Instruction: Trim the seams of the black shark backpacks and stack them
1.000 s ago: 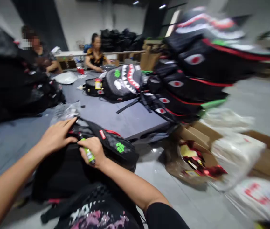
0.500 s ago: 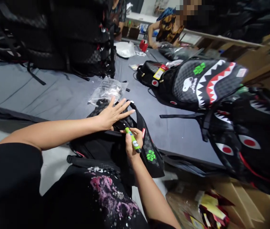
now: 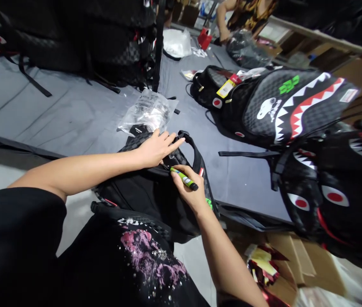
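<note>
A black checked backpack (image 3: 149, 192) lies tilted at the table's near edge, against my body. My left hand (image 3: 158, 149) rests on its upper part, palm down, fingers stretched out. In my right hand (image 3: 190, 187) is a green marker pen (image 3: 183, 178), gripped between thumb and fingers. Its tip points up and left at the backpack's dark upper part, close below my left hand. Whether the tip touches the fabric I cannot tell. A clear plastic bag (image 3: 150, 111) lies just beyond the backpack.
Across the grey table (image 3: 241, 179) a shark-mouth backpack (image 3: 264, 108) lies to the right, with another black backpack (image 3: 331, 183) nearer. Stacked black bags (image 3: 81, 47) stand at the back left. A co-worker's arm (image 3: 222, 21) is at the far side. Below right sits an open carton (image 3: 299, 260).
My right hand has turned, and the marker now lies flatter, its dark end farther right. My left hand has shifted slightly right. The view has tilted down a little.
</note>
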### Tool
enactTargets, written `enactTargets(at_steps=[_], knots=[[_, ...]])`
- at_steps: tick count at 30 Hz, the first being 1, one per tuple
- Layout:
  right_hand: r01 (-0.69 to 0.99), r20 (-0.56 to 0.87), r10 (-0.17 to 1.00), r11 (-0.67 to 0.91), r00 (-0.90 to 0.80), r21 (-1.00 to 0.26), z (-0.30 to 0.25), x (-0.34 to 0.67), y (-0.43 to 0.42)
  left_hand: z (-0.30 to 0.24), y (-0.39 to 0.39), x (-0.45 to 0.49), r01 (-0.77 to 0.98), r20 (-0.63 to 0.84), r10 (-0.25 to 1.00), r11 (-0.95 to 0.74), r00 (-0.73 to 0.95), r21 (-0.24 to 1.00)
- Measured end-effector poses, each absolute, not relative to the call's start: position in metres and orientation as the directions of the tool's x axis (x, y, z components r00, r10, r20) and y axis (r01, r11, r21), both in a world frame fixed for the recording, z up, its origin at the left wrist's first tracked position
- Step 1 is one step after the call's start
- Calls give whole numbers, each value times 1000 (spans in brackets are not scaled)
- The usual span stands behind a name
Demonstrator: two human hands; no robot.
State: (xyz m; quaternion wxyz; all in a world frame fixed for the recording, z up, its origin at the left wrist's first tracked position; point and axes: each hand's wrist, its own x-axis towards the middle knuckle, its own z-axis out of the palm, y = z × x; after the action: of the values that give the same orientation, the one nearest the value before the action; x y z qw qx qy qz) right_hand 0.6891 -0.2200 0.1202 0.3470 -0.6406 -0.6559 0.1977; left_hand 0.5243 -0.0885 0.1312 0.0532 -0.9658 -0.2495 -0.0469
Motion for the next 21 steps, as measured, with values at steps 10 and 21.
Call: enactTargets(at_steps=[10,21], knots=[[680,34,992,107,-119,-726,127,689,-182,132,-77,529,534,22,534,-845,845,-17],[548,-46,994,13,-94,-836,131,694,-186,137,-70,529,592,-66,590,-806,804,1]])
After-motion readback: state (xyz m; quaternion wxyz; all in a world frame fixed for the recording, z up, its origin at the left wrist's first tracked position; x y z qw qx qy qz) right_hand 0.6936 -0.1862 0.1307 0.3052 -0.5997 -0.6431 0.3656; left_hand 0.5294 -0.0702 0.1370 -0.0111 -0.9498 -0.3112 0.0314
